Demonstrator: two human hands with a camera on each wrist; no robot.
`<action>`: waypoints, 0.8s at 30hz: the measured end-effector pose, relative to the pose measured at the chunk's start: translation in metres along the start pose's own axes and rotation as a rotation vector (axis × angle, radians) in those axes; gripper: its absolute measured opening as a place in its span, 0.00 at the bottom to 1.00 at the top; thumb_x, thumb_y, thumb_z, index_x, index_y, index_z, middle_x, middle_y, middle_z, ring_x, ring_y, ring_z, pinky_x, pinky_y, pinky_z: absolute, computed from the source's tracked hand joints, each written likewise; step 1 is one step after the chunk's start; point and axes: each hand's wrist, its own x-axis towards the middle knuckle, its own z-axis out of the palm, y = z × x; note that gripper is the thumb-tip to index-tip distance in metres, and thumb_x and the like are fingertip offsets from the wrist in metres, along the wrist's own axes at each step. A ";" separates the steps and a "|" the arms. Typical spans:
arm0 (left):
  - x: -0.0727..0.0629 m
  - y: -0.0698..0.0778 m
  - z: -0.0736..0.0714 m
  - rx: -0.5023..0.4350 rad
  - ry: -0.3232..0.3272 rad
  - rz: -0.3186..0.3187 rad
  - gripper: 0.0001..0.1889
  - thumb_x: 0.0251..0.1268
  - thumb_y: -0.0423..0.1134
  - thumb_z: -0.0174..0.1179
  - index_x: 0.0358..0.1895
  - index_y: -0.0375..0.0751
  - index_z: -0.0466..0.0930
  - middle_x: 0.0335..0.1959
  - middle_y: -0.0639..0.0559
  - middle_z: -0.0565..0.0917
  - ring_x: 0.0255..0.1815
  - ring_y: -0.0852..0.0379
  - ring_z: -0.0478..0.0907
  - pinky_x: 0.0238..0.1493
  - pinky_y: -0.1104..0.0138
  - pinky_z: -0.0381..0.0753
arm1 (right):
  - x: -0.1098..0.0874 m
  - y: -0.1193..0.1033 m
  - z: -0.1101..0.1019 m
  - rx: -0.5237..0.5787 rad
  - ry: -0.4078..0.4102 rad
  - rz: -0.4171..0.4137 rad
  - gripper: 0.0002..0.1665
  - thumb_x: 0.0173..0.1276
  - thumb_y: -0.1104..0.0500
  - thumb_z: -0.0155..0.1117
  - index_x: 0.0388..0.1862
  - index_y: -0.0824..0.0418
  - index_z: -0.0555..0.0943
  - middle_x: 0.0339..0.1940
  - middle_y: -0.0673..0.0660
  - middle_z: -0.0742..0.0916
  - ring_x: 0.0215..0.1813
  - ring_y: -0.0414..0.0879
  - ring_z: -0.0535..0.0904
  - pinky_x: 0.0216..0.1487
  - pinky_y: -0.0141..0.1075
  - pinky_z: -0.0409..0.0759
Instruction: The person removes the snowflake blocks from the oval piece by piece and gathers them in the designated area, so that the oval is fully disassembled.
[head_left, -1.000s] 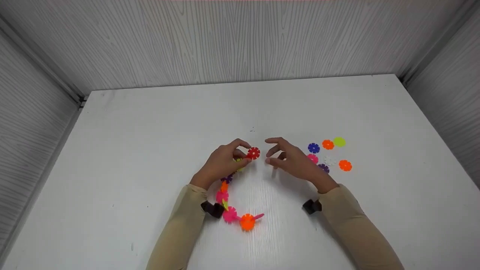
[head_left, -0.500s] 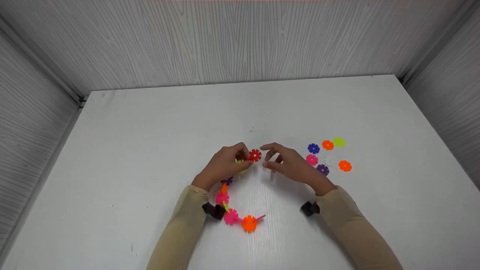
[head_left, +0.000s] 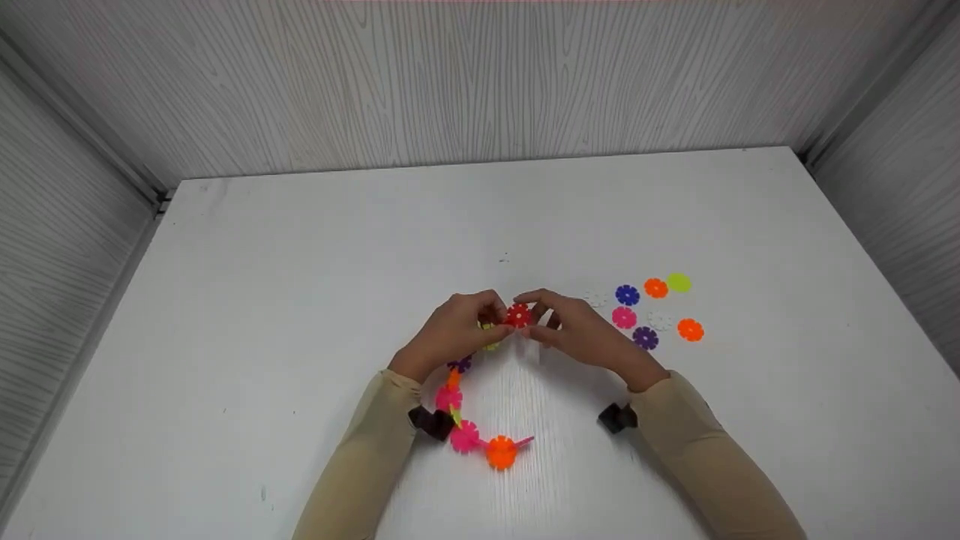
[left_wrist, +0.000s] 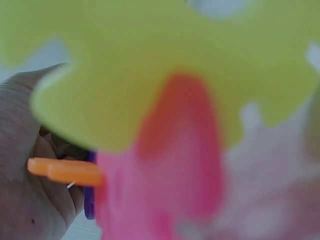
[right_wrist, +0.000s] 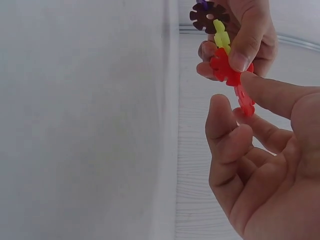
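My left hand (head_left: 450, 330) pinches one end of a chain of interlocking plastic discs (head_left: 450, 398), its thumb lying on a red disc (right_wrist: 227, 69). Beyond that thumb a second red disc (head_left: 519, 316) sticks out, seen nearly edge-on in the right wrist view. My right hand (head_left: 581, 330) has its thumb and a fingertip at opposite edges of this end disc. The chain curves down past the left wrist, through yellow, purple, orange and pink, to an orange disc (head_left: 501, 453). In the left wrist view a blurred yellow disc (left_wrist: 115, 100) covers much of the hand.
To the right of my right hand several loose discs lie flat on the white table (head_left: 300, 262), among them a blue one (head_left: 628, 295), a pink one (head_left: 624, 317) and a yellow one (head_left: 679, 282). Wood-grain panels (head_left: 465, 82) stand behind and at both sides.
My right hand has moved left and its thumb and finger have come onto the end red disc. My left hand and the chain have shifted slightly right and toward the body.
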 end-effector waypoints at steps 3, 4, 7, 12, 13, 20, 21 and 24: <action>0.000 0.001 0.001 0.003 -0.004 0.002 0.09 0.63 0.42 0.63 0.40 0.42 0.78 0.37 0.50 0.84 0.35 0.56 0.75 0.43 0.66 0.81 | 0.000 0.000 0.000 -0.014 -0.001 -0.005 0.28 0.69 0.57 0.62 0.67 0.56 0.70 0.44 0.58 0.83 0.35 0.45 0.77 0.37 0.30 0.79; 0.001 0.001 0.001 0.004 -0.005 0.001 0.09 0.63 0.42 0.63 0.40 0.42 0.78 0.37 0.50 0.84 0.35 0.57 0.75 0.43 0.66 0.81 | 0.000 -0.001 0.000 -0.019 0.002 -0.003 0.27 0.69 0.57 0.62 0.66 0.56 0.70 0.43 0.57 0.84 0.35 0.45 0.77 0.36 0.30 0.79; 0.000 0.001 0.001 0.005 -0.002 0.004 0.09 0.63 0.42 0.63 0.40 0.42 0.78 0.37 0.49 0.84 0.36 0.56 0.76 0.45 0.65 0.81 | 0.000 -0.001 0.000 -0.049 0.028 0.007 0.25 0.68 0.56 0.62 0.63 0.55 0.73 0.40 0.56 0.84 0.34 0.45 0.76 0.35 0.30 0.78; 0.000 -0.001 0.002 -0.002 0.022 0.022 0.09 0.65 0.42 0.62 0.42 0.41 0.80 0.39 0.49 0.85 0.40 0.56 0.80 0.48 0.64 0.82 | 0.000 -0.003 0.001 -0.125 0.095 0.024 0.23 0.67 0.53 0.64 0.60 0.53 0.76 0.37 0.55 0.85 0.32 0.44 0.74 0.32 0.30 0.76; 0.000 -0.001 0.002 -0.005 0.025 0.024 0.09 0.65 0.42 0.62 0.42 0.41 0.81 0.40 0.49 0.86 0.40 0.56 0.80 0.47 0.64 0.82 | 0.000 -0.004 0.001 -0.135 0.103 0.027 0.23 0.67 0.52 0.64 0.60 0.53 0.76 0.37 0.55 0.85 0.32 0.44 0.74 0.32 0.30 0.76; 0.000 0.000 0.000 -0.038 0.028 0.002 0.10 0.64 0.43 0.62 0.43 0.42 0.82 0.40 0.50 0.86 0.38 0.56 0.78 0.44 0.66 0.81 | 0.001 -0.004 0.001 -0.130 0.121 0.035 0.23 0.66 0.53 0.65 0.60 0.53 0.76 0.38 0.55 0.85 0.33 0.44 0.74 0.32 0.29 0.76; 0.000 0.000 0.000 -0.040 0.031 0.001 0.10 0.64 0.43 0.62 0.43 0.42 0.82 0.39 0.50 0.86 0.38 0.56 0.77 0.44 0.66 0.81 | 0.001 -0.004 0.001 -0.126 0.119 0.033 0.23 0.66 0.53 0.65 0.60 0.53 0.76 0.38 0.55 0.85 0.33 0.44 0.74 0.33 0.29 0.76; 0.000 0.001 0.000 -0.036 0.040 0.013 0.10 0.64 0.43 0.63 0.42 0.42 0.83 0.39 0.50 0.86 0.38 0.56 0.77 0.44 0.65 0.80 | 0.001 -0.003 0.000 -0.111 0.101 0.014 0.25 0.66 0.54 0.65 0.61 0.55 0.75 0.39 0.56 0.84 0.34 0.44 0.74 0.33 0.28 0.76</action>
